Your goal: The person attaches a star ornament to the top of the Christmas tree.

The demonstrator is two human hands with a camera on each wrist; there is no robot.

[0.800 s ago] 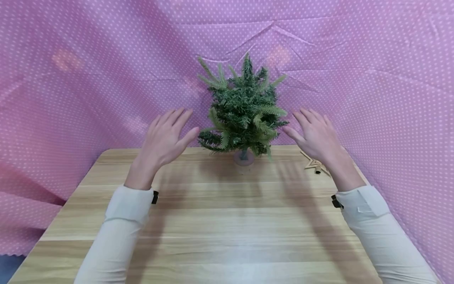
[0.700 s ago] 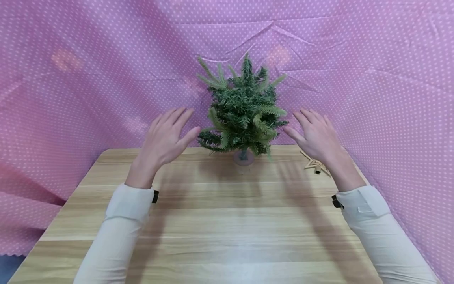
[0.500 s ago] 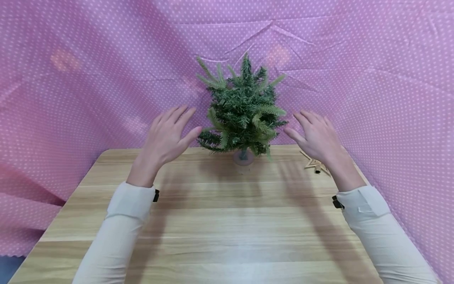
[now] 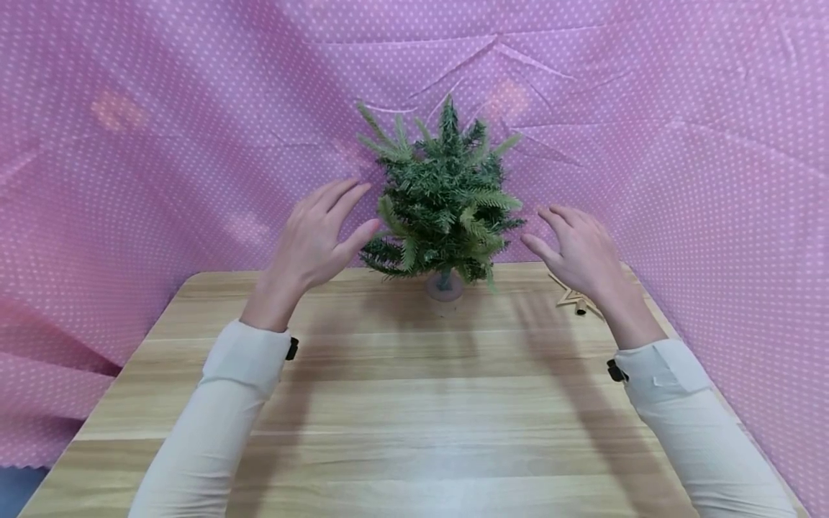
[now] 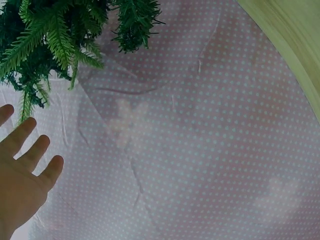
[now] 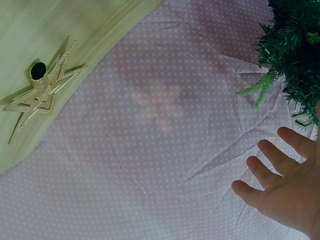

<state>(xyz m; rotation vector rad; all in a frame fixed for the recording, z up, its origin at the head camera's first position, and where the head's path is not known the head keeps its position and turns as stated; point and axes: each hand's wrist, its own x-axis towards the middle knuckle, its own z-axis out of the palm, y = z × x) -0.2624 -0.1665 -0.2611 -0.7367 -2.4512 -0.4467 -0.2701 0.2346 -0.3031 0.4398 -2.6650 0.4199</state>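
Observation:
A small artificial Christmas tree (image 4: pixel 447 194) stands upright on a round base (image 4: pixel 444 288) near the back of the table. To its left my left hand (image 4: pixel 317 237) hovers with fingers spread, thumb tip overlapping the lower left branches in the head view. On the other side, my right hand (image 4: pixel 579 248) is raised with fingers extended and holds nothing. A gold star tree topper (image 4: pixel 573 296) with a short tube lies on the table below the right hand, partly hidden by that wrist. The right wrist view shows the whole star topper (image 6: pixel 42 92) near the table edge.
The wooden table (image 4: pixel 414 417) reaches from the front to the back. A pink polka-dot cloth (image 4: pixel 194 144) hangs behind it and along both sides, close behind the tree. Both forearms cast shadows on the tabletop.
My left hand has moved up and to the right, closer to the tree. My right hand has barely shifted, its fingers slightly more bent. The tree and star topper stay in place.

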